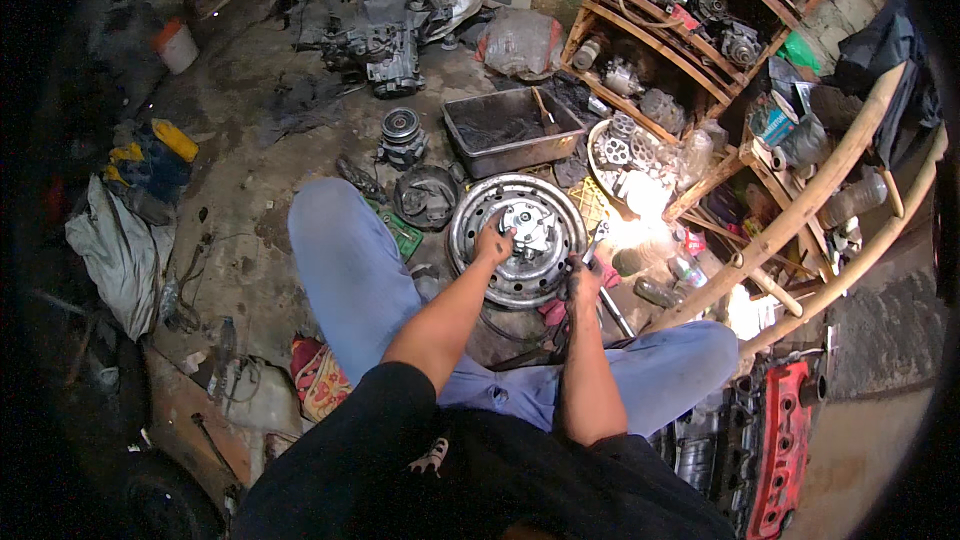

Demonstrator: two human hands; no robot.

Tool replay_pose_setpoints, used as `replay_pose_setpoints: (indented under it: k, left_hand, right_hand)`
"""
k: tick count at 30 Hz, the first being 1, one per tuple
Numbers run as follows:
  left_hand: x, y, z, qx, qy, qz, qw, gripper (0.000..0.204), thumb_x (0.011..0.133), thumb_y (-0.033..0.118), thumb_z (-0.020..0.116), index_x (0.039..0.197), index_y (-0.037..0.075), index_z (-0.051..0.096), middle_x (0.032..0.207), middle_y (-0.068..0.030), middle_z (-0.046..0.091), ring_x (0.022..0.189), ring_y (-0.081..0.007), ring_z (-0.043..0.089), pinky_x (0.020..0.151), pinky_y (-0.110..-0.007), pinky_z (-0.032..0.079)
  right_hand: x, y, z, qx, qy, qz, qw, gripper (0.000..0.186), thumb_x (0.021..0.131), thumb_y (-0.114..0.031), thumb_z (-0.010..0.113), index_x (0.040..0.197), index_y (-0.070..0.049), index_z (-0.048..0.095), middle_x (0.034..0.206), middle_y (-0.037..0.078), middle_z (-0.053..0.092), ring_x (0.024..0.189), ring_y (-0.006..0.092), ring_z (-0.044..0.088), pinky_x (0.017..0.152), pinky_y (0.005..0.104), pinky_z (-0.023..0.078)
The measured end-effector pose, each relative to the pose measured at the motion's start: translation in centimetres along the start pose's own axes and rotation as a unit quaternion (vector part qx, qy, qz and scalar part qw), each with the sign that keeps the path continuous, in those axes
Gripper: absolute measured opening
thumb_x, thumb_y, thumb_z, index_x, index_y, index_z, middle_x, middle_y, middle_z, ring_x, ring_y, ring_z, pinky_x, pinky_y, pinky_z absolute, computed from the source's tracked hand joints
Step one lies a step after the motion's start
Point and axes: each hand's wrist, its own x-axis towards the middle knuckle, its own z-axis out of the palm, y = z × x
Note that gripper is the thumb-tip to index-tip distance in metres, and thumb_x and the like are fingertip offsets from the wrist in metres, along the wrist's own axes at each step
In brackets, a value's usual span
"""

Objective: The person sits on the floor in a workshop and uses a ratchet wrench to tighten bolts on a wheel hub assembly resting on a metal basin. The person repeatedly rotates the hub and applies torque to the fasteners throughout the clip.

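Observation:
Between my knees lies a steel wheel rim [468, 265], and on its middle sits a silver cast-metal part [533, 227] with lugs, which looks like a compressor body. My left hand [493, 243] grips the left side of this part, thumb toward its top. To the right of the rim, my right hand [584, 280] is closed on a ratchet wrench [600, 232], whose shiny head points up and away from me. The fingers of that hand look dark with grease. Just right of it a metal bar [616, 312] slants down toward my knee.
Beyond the rim stands a grey tub [470, 148] with a brush in it. A pulley unit [400, 138] and a round housing [427, 196] are to its left. Wooden shelves [690, 35] hold metal parts at far right; a wooden pole [790, 210] slants across. A red engine cover [783, 450] lies at near right.

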Motion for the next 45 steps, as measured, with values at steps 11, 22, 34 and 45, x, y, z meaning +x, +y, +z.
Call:
replay_pose_setpoints:
  k: [11, 22, 34, 45]
  left_hand:
    - [-0.4, -0.9, -0.6, -0.166, -0.076, 0.066, 0.981, 0.056, 0.093, 0.025, 0.060, 0.144, 0.010, 0.042, 0.137, -0.0246, 0.051, 0.130, -0.0370, 0.046, 0.108, -0.040, 0.036]
    - [2.2, -0.8, 2.1, -0.290, 0.052, -0.080, 0.952, 0.055, 0.102, 0.046, 0.039, 0.132, 0.001, 0.053, 0.132, -0.0195, 0.054, 0.123, -0.0327, 0.050, 0.105, -0.037, 0.036]
    - [0.5, 0.7, 0.3, -0.301, -0.007, 0.008, 0.954, 0.039, 0.105, 0.030, 0.037, 0.116, 0.003, 0.062, 0.111, -0.0151, 0.062, 0.108, -0.0281, 0.057, 0.096, -0.035, 0.040]
    - [0.3, 1.1, -1.4, -0.370, -0.095, -0.069, 0.922, 0.034, 0.105, 0.032, 0.039, 0.123, 0.011, 0.058, 0.119, -0.0110, 0.060, 0.113, -0.0216, 0.052, 0.100, -0.032, 0.038]
  right_hand:
    - [6.8, 2.3, 7.2, 0.105, -0.104, 0.051, 0.988, 0.037, 0.087, -0.015, 0.069, 0.118, 0.003, 0.059, 0.097, 0.006, 0.065, 0.081, 0.0151, 0.059, 0.071, 0.0295, 0.049]
    - [0.4, 1.8, 6.0, 0.130, -0.112, 0.141, 0.975, 0.016, 0.087, -0.005, 0.063, 0.101, 0.000, 0.058, 0.077, 0.004, 0.060, 0.060, 0.0132, 0.055, 0.052, 0.0271, 0.044]
    - [-3.5, -0.3, 2.1, -0.097, -0.023, 0.063, 0.993, 0.023, 0.087, -0.014, 0.071, 0.099, 0.001, 0.060, 0.079, 0.010, 0.067, 0.056, 0.0149, 0.060, 0.053, 0.0280, 0.049]
    - [-14.3, -8.9, 1.9, 0.091, -0.160, 0.252, 0.950, 0.032, 0.099, -0.038, 0.049, 0.089, -0.008, 0.053, 0.055, 0.005, 0.046, 0.034, 0.0178, 0.041, 0.029, 0.0297, 0.033]
